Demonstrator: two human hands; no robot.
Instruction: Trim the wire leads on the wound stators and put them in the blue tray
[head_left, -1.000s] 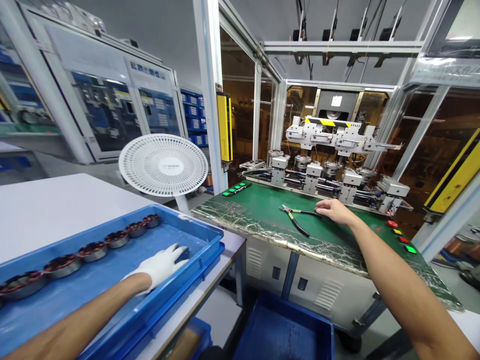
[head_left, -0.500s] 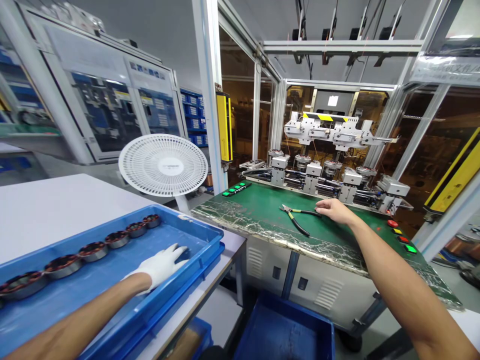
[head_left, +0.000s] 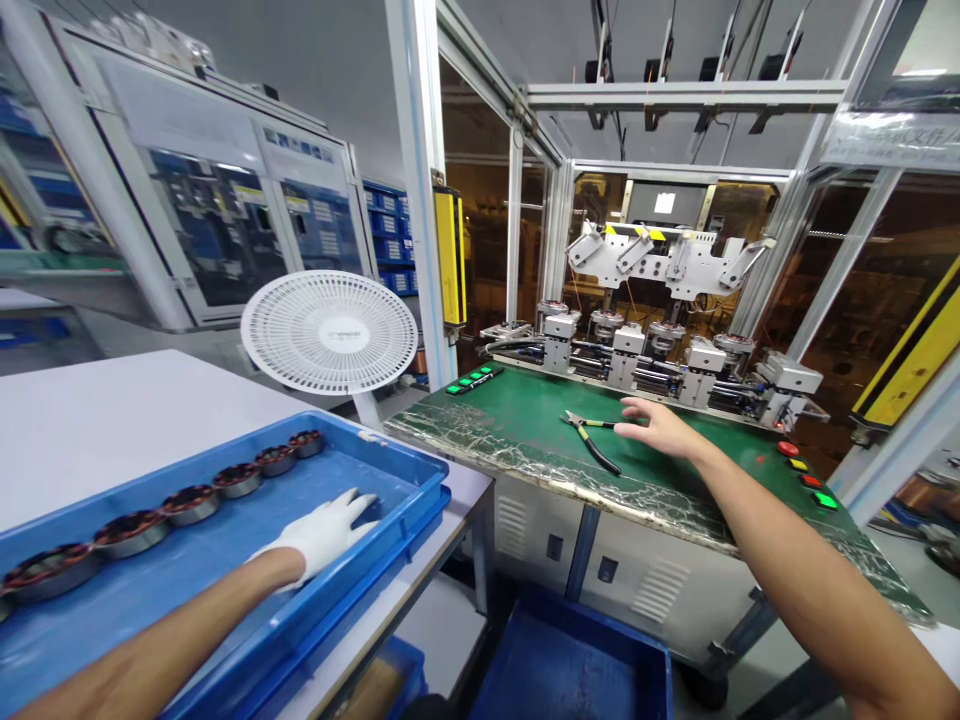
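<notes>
In the head view, my left hand (head_left: pixel 322 532), in a white glove, rests inside a blue tray (head_left: pixel 390 450) with its fingers spread and nothing in them. A row of wound metal rings that look like motor stators (head_left: pixel 191 505) lines the tray's far side. My right hand (head_left: pixel 660 430) is bare and held over the green mat (head_left: pixel 517 410). Its thumb and fingers are apart around one handle of the diagonal pliers (head_left: pixel 592 442), not closed on it. The pliers lie with jaws pointing left and handles spread; the end of that handle is hidden by my hand.
Behind the mat stands a winding machine (head_left: pixel 630 345) with several stations and a white upper plate (head_left: pixel 660 262). Green buttons (head_left: pixel 474 378) sit at the mat's left, coloured buttons (head_left: pixel 808 480) at its right. A white fan (head_left: pixel 330 335) stands behind the tray; a blue bin (head_left: pixel 570 650) sits below.
My right hand has shifted left along the pliers' handle, and its thumb and fingers have parted. The small arms on the machine's upper plate have swung to a slant. My left hand stays put.
</notes>
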